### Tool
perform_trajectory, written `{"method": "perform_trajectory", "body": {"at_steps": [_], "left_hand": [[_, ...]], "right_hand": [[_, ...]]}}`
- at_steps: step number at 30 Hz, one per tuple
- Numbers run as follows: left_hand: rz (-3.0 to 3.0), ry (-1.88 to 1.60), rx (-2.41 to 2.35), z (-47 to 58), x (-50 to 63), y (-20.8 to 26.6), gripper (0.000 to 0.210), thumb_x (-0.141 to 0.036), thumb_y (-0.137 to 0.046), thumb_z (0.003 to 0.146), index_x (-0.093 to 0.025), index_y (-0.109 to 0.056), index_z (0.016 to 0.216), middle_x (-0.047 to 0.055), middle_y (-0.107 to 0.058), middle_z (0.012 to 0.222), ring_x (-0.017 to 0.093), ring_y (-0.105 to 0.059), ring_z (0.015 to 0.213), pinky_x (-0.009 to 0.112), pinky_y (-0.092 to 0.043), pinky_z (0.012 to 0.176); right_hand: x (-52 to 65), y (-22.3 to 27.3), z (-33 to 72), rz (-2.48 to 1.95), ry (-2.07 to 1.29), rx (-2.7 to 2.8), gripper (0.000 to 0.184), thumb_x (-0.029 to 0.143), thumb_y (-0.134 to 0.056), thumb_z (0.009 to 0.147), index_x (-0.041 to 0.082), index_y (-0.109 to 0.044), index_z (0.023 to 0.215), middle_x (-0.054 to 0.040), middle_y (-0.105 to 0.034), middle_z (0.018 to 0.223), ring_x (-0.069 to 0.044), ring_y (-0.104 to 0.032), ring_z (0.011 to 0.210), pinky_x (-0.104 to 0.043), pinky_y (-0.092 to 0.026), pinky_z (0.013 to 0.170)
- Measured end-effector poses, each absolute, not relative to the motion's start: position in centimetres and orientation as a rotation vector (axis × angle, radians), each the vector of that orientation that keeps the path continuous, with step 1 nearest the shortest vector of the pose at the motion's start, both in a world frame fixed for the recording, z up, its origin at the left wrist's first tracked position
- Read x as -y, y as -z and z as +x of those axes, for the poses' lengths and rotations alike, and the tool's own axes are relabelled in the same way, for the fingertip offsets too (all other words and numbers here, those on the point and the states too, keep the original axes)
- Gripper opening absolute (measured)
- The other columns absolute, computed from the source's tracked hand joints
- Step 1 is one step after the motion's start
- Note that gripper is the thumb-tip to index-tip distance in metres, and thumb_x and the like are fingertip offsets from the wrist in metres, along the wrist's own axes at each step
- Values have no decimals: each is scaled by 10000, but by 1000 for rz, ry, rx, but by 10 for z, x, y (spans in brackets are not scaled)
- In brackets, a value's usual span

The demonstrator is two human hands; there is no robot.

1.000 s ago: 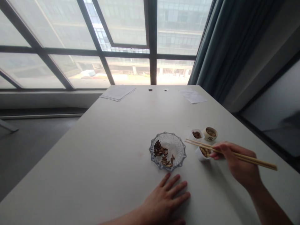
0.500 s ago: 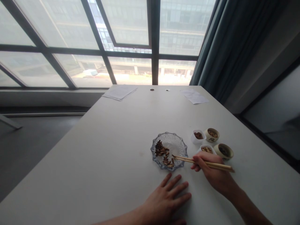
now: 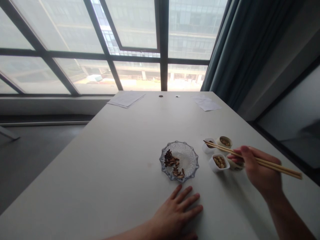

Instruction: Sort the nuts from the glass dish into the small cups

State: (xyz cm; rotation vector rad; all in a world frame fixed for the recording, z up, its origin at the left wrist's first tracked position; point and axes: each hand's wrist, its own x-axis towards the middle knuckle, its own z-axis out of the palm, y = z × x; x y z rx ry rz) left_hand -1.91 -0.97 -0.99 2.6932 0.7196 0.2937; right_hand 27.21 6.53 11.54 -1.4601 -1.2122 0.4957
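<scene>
My right hand [image 3: 262,171] grips a pair of wooden chopsticks [image 3: 226,149]. Their tips are over a small white container [image 3: 206,149] of dark brown pieces, with what looks like a small dark bit at the tips. Fingers spread, my left hand [image 3: 178,210] rests on the table just below a scalloped glass plate [image 3: 190,160]. On the plate's left side lies a pile of elongated brown pieces [image 3: 170,159]. A second white container [image 3: 215,166] holds tan pieces that look like peanuts. A cream cup [image 3: 225,147] with pieces inside stands behind; another cream cup [image 3: 236,167] is partly hidden by my right hand.
The white table [image 3: 112,160] runs up to a large window. Papers [image 3: 126,99] lie at its far left corner and more sheets [image 3: 206,103] at the far right. Two round holes are near the far edge. A dark curtain [image 3: 240,50] hangs at the right.
My right hand has moved right and away from me with the chopsticks. Their tips went from the glass plate to the white container at the back. My left hand stays in place.
</scene>
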Motion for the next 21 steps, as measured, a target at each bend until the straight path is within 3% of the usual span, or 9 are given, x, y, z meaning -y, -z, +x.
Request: {"method": "perform_trajectory", "body": {"at_steps": [6,11,21], "left_hand": [[2710,-288,-702,-20,9,14,694,-616,-532,1031,-275,-357,1610,17,-272,1696,323,-212,1573,566,-90,1301],[2753,-313,-704,-20,9,17,706,-617,-561,1017,-267,-374,1601,21,-294,1688,325,-235,1566,563,-111,1300],[2907,-400,-699,-20,8,20,736,-594,-657,970,-241,-428,1574,54,-371,1653,338,-313,1533,536,-168,1298]], "right_hand": [[-79,-111,287,-1503,-375,1181,337,517,-716,921,188,-772,869,-55,-780,716,-192,-745,571,-287,-645,609],[-78,-114,289,-1602,-378,1288,346,522,-711,923,187,-769,858,-58,-784,736,-206,-766,646,-297,-626,664],[-81,-164,267,-1529,-487,1302,381,556,-738,891,178,-780,861,-69,-794,743,-202,-765,621,-273,-619,613]]}}
